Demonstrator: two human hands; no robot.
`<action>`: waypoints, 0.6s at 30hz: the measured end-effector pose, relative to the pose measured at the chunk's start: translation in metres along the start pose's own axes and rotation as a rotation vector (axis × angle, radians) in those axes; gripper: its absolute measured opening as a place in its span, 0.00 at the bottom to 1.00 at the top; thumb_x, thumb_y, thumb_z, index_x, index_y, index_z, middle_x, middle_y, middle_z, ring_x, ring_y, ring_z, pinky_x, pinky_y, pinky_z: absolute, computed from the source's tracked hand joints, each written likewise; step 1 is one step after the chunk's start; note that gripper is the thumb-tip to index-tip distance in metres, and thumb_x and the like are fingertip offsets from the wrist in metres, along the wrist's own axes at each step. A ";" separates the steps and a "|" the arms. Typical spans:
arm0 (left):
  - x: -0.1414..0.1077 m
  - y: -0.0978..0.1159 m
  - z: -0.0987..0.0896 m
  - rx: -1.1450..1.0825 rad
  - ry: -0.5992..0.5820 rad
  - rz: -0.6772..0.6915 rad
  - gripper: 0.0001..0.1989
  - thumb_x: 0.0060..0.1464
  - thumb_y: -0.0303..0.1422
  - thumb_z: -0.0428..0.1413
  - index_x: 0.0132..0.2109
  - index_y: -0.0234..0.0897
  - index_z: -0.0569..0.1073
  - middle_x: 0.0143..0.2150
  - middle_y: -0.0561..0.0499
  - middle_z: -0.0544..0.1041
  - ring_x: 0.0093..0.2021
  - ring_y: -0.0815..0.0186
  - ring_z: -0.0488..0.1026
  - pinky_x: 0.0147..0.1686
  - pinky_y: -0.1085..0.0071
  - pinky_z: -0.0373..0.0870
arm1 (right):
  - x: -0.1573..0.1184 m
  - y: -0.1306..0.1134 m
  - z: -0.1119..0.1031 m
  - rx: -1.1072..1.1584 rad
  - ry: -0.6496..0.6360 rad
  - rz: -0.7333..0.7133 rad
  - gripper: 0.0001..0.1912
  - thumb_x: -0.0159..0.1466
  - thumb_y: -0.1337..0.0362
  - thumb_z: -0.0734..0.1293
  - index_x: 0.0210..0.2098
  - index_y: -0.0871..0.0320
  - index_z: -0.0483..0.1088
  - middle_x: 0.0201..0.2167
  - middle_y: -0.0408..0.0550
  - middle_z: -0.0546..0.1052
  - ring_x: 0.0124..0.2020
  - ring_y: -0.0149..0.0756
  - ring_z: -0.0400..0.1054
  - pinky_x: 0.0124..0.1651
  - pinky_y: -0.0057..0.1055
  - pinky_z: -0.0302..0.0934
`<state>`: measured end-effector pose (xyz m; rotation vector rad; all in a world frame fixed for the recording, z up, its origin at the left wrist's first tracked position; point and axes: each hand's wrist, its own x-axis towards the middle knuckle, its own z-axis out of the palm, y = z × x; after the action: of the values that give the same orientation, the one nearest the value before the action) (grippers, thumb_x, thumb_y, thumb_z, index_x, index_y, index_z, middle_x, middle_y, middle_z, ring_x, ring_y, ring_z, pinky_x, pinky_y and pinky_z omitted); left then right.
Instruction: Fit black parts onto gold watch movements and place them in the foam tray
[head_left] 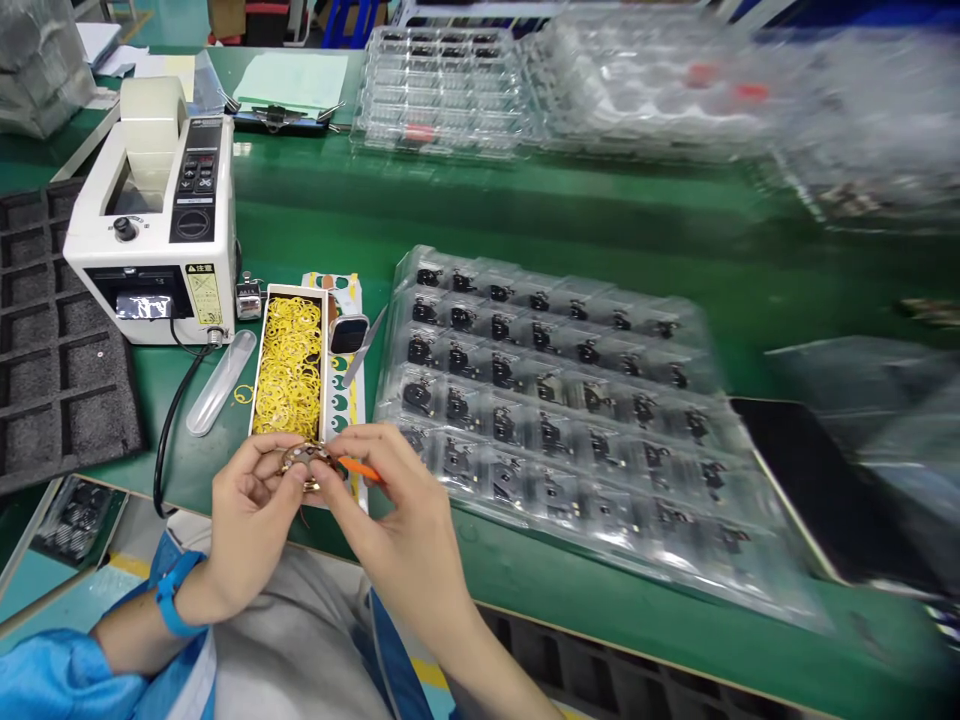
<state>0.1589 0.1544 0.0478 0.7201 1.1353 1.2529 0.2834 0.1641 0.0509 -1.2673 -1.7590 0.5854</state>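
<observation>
Close to the table's front edge, my left hand (251, 510) is closed on a small round brown and gold-coloured part (306, 456). The thumb and fingers of my right hand (405, 510) pinch at the same part from the other side. An orange stick-like tool (361, 469) lies in my right hand, its far end hidden by the fingers. Just beyond both hands stands a narrow white box (260, 375) filled with yellow ring-shaped pieces (289, 350). To its right lie a small dark-faced device (349, 335) and a thin pointed metal tool (369, 345) on a patterned sheet.
Left stands a white tape dispenser (206, 285) with a cable; a clear elongated plastic piece (221, 385) lies before it. A clear tray (637, 555) of black parts fills the right, beside a dark flat device (832, 490). A black foam tray (67, 370) sits far left.
</observation>
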 end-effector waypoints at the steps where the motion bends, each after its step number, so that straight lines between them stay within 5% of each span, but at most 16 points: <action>1: 0.000 -0.001 -0.001 0.009 -0.005 0.003 0.16 0.51 0.40 0.66 0.40 0.35 0.71 0.33 0.48 0.82 0.31 0.64 0.80 0.29 0.73 0.78 | 0.002 0.000 -0.001 0.032 -0.025 0.002 0.05 0.65 0.72 0.65 0.36 0.55 0.67 0.33 0.45 0.72 0.34 0.33 0.70 0.34 0.29 0.66; 7: 0.007 0.003 -0.012 0.157 -0.089 0.049 0.07 0.52 0.32 0.62 0.38 0.33 0.77 0.33 0.48 0.80 0.32 0.65 0.78 0.32 0.73 0.77 | 0.014 0.001 -0.007 -0.016 -0.102 -0.094 0.10 0.64 0.75 0.64 0.29 0.56 0.63 0.29 0.45 0.70 0.32 0.32 0.68 0.32 0.27 0.64; 12: 0.012 0.010 -0.020 0.358 -0.049 0.235 0.02 0.47 0.25 0.60 0.29 0.35 0.77 0.28 0.52 0.76 0.29 0.69 0.72 0.30 0.76 0.69 | 0.007 -0.008 -0.010 -0.310 0.006 -0.471 0.05 0.67 0.72 0.64 0.41 0.59 0.71 0.33 0.51 0.77 0.30 0.34 0.68 0.29 0.30 0.63; 16: 0.008 0.012 -0.018 0.307 -0.014 0.084 0.05 0.46 0.27 0.61 0.29 0.36 0.71 0.24 0.54 0.75 0.24 0.71 0.70 0.26 0.77 0.66 | -0.009 -0.015 -0.015 -0.419 0.013 -0.729 0.12 0.68 0.73 0.63 0.37 0.53 0.76 0.28 0.43 0.79 0.22 0.29 0.65 0.22 0.29 0.59; 18: 0.004 0.013 -0.017 0.214 -0.030 0.008 0.10 0.46 0.28 0.63 0.30 0.37 0.67 0.23 0.55 0.75 0.22 0.72 0.69 0.23 0.79 0.65 | -0.012 -0.014 -0.016 -0.467 0.024 -0.701 0.13 0.67 0.74 0.63 0.35 0.51 0.77 0.28 0.43 0.80 0.22 0.29 0.67 0.22 0.29 0.60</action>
<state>0.1386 0.1585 0.0532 0.9006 1.2547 1.1344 0.2910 0.1463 0.0656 -0.8343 -2.2226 -0.2535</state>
